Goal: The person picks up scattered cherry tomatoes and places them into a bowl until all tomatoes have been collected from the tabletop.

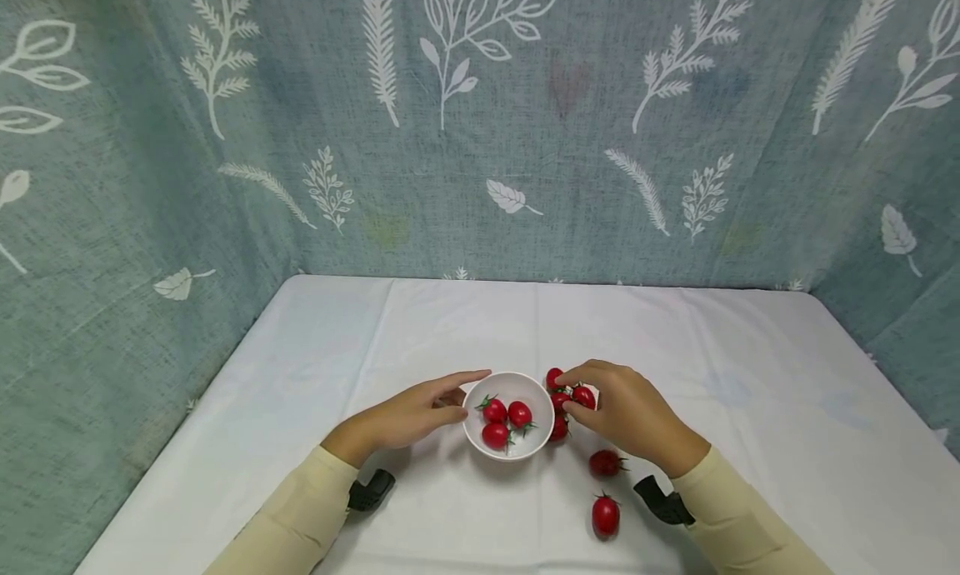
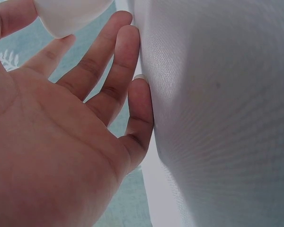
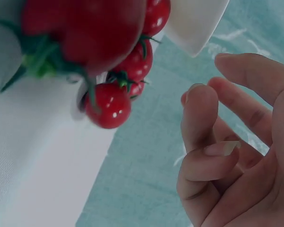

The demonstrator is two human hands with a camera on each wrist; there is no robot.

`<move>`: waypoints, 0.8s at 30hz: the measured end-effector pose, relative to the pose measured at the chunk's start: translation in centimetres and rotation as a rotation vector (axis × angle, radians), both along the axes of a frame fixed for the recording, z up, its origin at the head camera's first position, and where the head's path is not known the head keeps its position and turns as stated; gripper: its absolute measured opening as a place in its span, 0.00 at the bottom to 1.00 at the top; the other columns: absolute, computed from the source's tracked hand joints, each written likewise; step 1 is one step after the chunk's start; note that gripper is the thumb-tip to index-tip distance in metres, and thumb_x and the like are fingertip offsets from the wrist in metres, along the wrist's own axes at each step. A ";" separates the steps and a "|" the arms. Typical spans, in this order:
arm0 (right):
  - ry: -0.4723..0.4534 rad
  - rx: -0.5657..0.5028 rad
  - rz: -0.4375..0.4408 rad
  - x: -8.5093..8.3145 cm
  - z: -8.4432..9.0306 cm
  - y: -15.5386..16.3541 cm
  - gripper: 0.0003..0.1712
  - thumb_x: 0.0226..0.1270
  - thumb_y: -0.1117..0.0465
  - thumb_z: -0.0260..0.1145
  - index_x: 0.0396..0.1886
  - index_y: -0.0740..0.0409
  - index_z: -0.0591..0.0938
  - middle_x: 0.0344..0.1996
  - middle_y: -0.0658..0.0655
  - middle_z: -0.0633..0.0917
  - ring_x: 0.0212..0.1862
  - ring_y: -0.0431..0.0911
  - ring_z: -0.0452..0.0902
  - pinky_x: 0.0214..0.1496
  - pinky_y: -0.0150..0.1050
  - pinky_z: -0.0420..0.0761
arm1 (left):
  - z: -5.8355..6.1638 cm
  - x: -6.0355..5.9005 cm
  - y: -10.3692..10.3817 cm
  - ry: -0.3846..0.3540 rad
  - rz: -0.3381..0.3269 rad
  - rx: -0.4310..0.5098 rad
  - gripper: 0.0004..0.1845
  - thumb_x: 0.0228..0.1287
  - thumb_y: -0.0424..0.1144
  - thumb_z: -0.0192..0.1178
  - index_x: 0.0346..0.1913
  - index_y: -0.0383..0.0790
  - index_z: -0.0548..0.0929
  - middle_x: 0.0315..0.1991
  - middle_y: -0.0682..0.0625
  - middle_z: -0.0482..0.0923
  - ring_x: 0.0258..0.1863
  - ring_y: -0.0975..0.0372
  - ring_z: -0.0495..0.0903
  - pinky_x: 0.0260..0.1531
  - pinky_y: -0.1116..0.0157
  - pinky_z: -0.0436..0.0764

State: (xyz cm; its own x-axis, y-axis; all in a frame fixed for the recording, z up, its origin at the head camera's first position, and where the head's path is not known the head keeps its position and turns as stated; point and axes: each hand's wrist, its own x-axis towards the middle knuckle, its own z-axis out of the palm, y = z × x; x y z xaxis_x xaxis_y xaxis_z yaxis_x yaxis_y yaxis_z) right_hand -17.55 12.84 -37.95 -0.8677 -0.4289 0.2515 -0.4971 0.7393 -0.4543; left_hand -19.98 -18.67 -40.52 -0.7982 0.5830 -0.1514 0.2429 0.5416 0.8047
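Note:
A white bowl (image 1: 472, 438) with three red cherry tomatoes (image 1: 495, 435) in it stands on the table. At its left side my left hand (image 1: 420, 410) touches the wall, index finger along the far rim and thumb nearer; the left wrist view has the other fingers (image 2: 128, 45) extended beside the bowl. My right hand (image 1: 626, 404) hovers over a cluster of tomatoes (image 1: 582, 397) right of the bowl. Its thumb and fingers are loosely bent and apart, with nothing between them in the right wrist view, where the tomatoes (image 3: 109, 106) lie to the side.
Two more tomatoes, one (image 1: 604, 463) below the right hand and another (image 1: 605, 517) closer to the front, lie on the white tablecloth (image 1: 450, 325). A blue-green curtain (image 1: 480, 142) with white leaf prints hangs behind the table and along its sides.

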 end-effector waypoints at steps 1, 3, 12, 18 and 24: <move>-0.013 0.004 -0.007 -0.1 -0.1 0.1 0.18 0.58 0.61 0.76 0.50 0.51 0.88 0.46 0.49 0.88 0.38 0.43 0.80 0.38 0.35 0.79 | 0.0 0.0 0.0 -0.001 0.001 -0.004 0.30 0.73 0.42 0.54 0.75 0.61 0.64 0.53 0.51 0.81 0.56 0.59 0.78 0.58 0.54 0.75; -0.034 0.013 -0.018 -0.2 -0.3 0.4 0.18 0.58 0.61 0.76 0.50 0.51 0.88 0.47 0.50 0.88 0.40 0.45 0.81 0.39 0.37 0.81 | -0.1 0.0 0.0 -0.005 0.001 -0.006 0.30 0.73 0.42 0.54 0.75 0.62 0.64 0.54 0.50 0.81 0.56 0.58 0.78 0.58 0.53 0.75; -0.047 0.056 -0.046 -1.2 -1.4 1.1 0.18 0.57 0.61 0.77 0.49 0.54 0.88 0.45 0.52 0.87 0.48 0.51 0.83 0.50 0.47 0.84 | -0.4 -0.2 -0.1 -0.010 0.002 -0.005 0.30 0.74 0.43 0.54 0.75 0.64 0.64 0.54 0.52 0.80 0.57 0.59 0.77 0.58 0.54 0.76; -0.116 0.107 -0.092 -1.7 -1.8 1.5 0.18 0.56 0.60 0.78 0.48 0.52 0.88 0.43 0.51 0.86 0.44 0.47 0.82 0.46 0.43 0.84 | -0.4 -0.3 0.0 -0.015 0.018 -0.005 0.30 0.74 0.43 0.55 0.75 0.66 0.64 0.54 0.54 0.80 0.56 0.60 0.77 0.57 0.56 0.76; -0.176 0.135 -0.113 -2.3 -1.9 1.7 0.19 0.55 0.60 0.78 0.48 0.51 0.88 0.42 0.49 0.86 0.43 0.44 0.80 0.46 0.42 0.85 | -0.4 -0.4 0.1 -0.013 0.020 -0.013 0.30 0.73 0.42 0.54 0.75 0.66 0.64 0.54 0.54 0.80 0.56 0.60 0.77 0.57 0.56 0.76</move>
